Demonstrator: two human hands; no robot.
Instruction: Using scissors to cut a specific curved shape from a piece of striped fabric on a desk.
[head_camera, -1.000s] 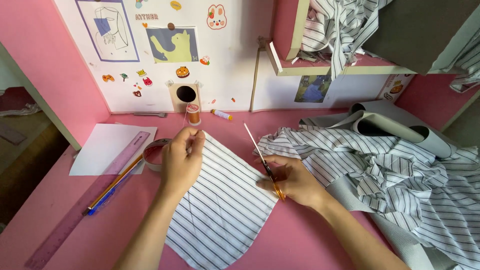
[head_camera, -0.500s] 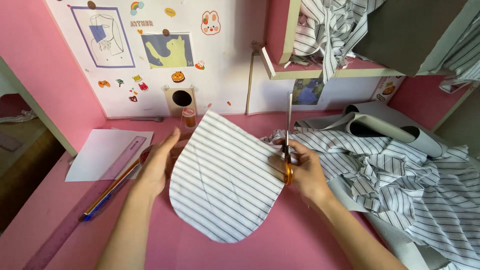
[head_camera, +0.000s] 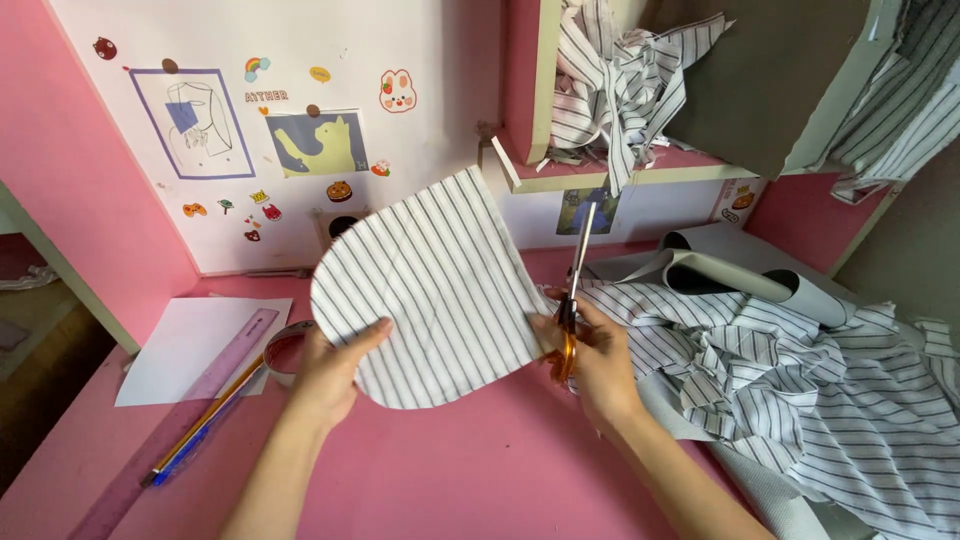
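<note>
My left hand (head_camera: 335, 368) holds up a cut piece of white fabric with dark stripes (head_camera: 430, 290), gripping its lower left edge with the thumb on the front. The piece has a rounded lower edge and stands lifted off the pink table (head_camera: 470, 470). My right hand (head_camera: 598, 360) pinches the piece's right edge and also holds orange-handled scissors (head_camera: 572, 300), blades pointing up and closed.
A heap of the same striped fabric (head_camera: 800, 380) lies at the right beside rolled grey sheets (head_camera: 740, 275). At the left lie a white paper (head_camera: 195, 345), a pink ruler (head_camera: 190, 400), pencils (head_camera: 200, 430) and a tape roll (head_camera: 285, 350). More striped cloth hangs from a shelf (head_camera: 610, 90).
The striped piece has been lifted from flat on the table to upright between both hands. The scissors swung from slanting over the cloth to pointing upward.
</note>
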